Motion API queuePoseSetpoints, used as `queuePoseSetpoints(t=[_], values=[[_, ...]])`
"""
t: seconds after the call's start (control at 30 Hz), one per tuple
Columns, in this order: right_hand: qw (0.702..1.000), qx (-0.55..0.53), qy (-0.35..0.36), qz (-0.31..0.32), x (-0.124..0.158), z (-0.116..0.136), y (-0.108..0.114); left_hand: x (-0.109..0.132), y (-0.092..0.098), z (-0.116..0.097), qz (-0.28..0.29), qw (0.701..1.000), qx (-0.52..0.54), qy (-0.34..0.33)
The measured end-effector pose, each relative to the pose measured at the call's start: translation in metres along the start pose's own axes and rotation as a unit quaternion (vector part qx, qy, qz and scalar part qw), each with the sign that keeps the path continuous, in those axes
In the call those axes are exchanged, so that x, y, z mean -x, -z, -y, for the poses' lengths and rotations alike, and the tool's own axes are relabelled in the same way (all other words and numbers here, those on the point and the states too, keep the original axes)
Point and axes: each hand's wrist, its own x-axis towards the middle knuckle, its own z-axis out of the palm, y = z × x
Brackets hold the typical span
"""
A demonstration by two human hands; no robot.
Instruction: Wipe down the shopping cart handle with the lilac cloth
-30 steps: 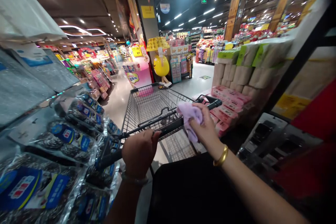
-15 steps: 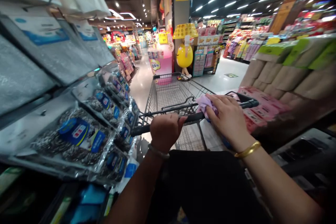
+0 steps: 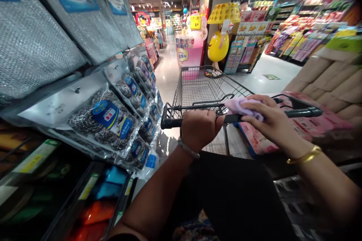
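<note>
A shopping cart [image 3: 195, 92] stands in front of me, with its dark handlebar [image 3: 302, 113] running across the view. My left hand [image 3: 200, 128] is wrapped round the bar left of its middle, with a bracelet at the wrist. My right hand [image 3: 268, 116], with a gold bangle at the wrist, presses a light purple cloth [image 3: 233, 106] onto the bar. The fingers of that hand are closed over the bunched cloth, and the part of the bar under it is hidden. The cart's wire basket reaches forward from the bar.
Packs of steel wool scourers [image 3: 110, 118] hang close on the left, below silvery mesh cloths [image 3: 82, 11]. Pink packs [image 3: 305, 128] and stacked paper rolls [image 3: 336, 75] stand on the right. Ahead are a pink display bin [image 3: 192, 51], a yellow egg-shaped figure [image 3: 218, 47] and an aisle floor [image 3: 166, 60].
The view has swung to the left and tilted a little down, so the cart sits further right in it. My right hand with the cloth has shifted slightly along the bar.
</note>
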Motion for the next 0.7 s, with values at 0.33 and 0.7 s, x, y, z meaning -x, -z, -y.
queuePoseSetpoints(t=[0.33,0.7], values=[[0.994,0.065,-0.032,-0.083,0.018,0.024,-0.024,0.001,0.002,0.004,0.002,1.0,0.014,-0.01],[0.984,0.147,-0.041,-0.088,0.023,0.031,-0.015,0.002,0.007,0.008,0.019,1.0,-0.003,-0.018]])
